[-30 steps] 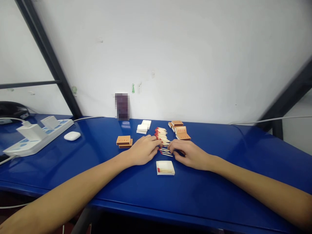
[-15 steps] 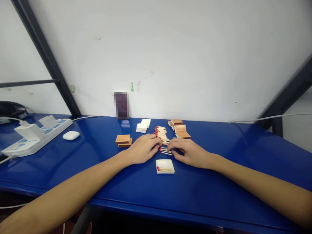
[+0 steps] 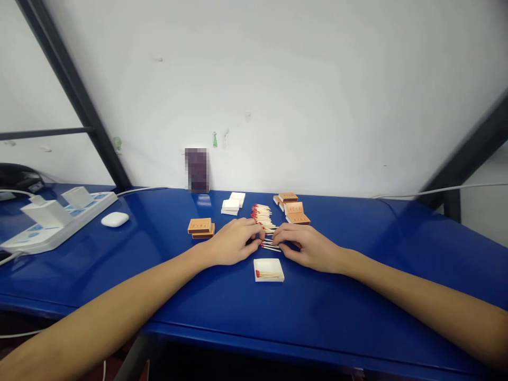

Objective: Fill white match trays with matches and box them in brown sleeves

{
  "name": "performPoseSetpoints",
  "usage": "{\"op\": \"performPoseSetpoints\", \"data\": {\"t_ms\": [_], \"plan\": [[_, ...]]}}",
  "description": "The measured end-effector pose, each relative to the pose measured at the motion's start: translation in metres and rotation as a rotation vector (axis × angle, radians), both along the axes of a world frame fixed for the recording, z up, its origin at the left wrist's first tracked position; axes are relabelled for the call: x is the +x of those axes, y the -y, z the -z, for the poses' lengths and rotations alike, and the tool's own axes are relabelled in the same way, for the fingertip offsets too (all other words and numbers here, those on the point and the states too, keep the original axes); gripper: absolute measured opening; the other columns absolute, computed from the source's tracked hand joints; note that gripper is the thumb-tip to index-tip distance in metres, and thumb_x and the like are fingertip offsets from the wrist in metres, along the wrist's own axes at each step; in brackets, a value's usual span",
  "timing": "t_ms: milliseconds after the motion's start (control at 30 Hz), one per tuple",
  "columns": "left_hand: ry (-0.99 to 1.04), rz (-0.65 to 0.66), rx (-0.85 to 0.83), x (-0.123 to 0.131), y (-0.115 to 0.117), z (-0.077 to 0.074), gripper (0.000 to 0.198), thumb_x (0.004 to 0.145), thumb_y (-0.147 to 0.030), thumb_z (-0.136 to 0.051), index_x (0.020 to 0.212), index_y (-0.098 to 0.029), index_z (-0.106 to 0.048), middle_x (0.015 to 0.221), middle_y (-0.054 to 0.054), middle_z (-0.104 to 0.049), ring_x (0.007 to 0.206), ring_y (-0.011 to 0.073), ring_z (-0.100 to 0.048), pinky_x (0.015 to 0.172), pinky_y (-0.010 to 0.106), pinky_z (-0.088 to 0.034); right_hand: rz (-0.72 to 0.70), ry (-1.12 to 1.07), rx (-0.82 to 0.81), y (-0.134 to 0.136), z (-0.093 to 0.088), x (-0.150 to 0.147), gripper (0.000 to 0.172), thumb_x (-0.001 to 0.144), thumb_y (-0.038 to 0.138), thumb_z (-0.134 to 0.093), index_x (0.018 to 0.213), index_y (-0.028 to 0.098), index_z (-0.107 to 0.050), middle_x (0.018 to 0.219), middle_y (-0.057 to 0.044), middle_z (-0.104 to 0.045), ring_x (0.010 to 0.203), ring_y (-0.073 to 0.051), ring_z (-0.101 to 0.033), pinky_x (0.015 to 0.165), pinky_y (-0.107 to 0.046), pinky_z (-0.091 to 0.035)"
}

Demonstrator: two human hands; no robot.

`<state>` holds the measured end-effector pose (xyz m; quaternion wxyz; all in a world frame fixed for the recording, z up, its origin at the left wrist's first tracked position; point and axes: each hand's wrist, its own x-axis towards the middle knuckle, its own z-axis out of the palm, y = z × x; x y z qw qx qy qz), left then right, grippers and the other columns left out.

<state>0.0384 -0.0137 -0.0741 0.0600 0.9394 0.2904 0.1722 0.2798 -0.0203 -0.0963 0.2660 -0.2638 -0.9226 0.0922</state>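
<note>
A pile of red-headed matches (image 3: 263, 214) lies on the blue desk, with a few more matches (image 3: 271, 246) spread in front of it. At the head ends of these loose matches, my left hand (image 3: 237, 241) is closed, thumb and forefinger pinched on matches. My right hand (image 3: 307, 246) has its fingers curled in from the other side, closed on the plain ends. Fingers partly hide the matches between the hands. Nearer to me sits an open white matchbox tray (image 3: 269, 263), a small group of matches lying along its front side.
Two orange matchboxes (image 3: 199, 226) are stacked on the left, and several orange matchbox sleeves (image 3: 297, 218) lie at the back right. White trays (image 3: 230, 206) rest behind my left hand. Farther left are a white case (image 3: 115, 219) and a power strip (image 3: 59, 233). A blurred upright card (image 3: 198, 172) leans on the wall.
My left thumb and fingertips have shifted slightly right over the match heads, covering more of them. My right hand has hardly moved. The tray and boxes stay in place.
</note>
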Motion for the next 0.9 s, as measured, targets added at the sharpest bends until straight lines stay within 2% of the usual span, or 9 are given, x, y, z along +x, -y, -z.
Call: {"op": "performPoseSetpoints", "data": {"t_ms": [400, 700, 900], "plan": [[-0.012, -0.01, -0.002, 0.0005, 0.0009, -0.0005, 0.012, 0.092, -0.016, -0.047, 0.092, -0.02, -0.058, 0.091, 0.002, -0.06, 0.087, 0.018, -0.056, 0.078, 0.03, -0.041, 0.005, 0.018, 0.0, 0.0011, -0.0018, 0.0001, 0.023, 0.09, 0.009, -0.049, 0.098, 0.021, -0.067, 0.098, -0.006, -0.067, 0.08, -0.017, -0.062, 0.07, -0.03, -0.051], [-0.015, -0.044, -0.026, 0.0001, 0.0009, 0.002, 0.011, 0.094, -0.019, -0.048, 0.097, -0.021, -0.058, 0.077, -0.001, -0.056, 0.084, 0.0187, -0.053, 0.077, 0.03, -0.038, 0.01, 0.024, 0.003, 0.0017, -0.0027, 0.0005, 0.023, 0.09, 0.009, -0.049, 0.097, 0.02, -0.067, 0.098, -0.006, -0.067, 0.079, -0.017, -0.063, 0.07, -0.03, -0.051], [-0.015, -0.034, -0.025, -0.0003, -0.0005, 0.0031, 0.013, 0.094, -0.019, -0.046, 0.094, -0.021, -0.059, 0.077, 0.0, -0.057, 0.083, 0.0183, -0.052, 0.077, 0.03, -0.038, 0.012, 0.021, 0.005, 0.0025, -0.0035, -0.0003, 0.024, 0.089, 0.008, -0.049, 0.098, 0.021, -0.068, 0.098, -0.006, -0.068, 0.082, -0.017, -0.064, 0.074, -0.031, -0.053]]}}
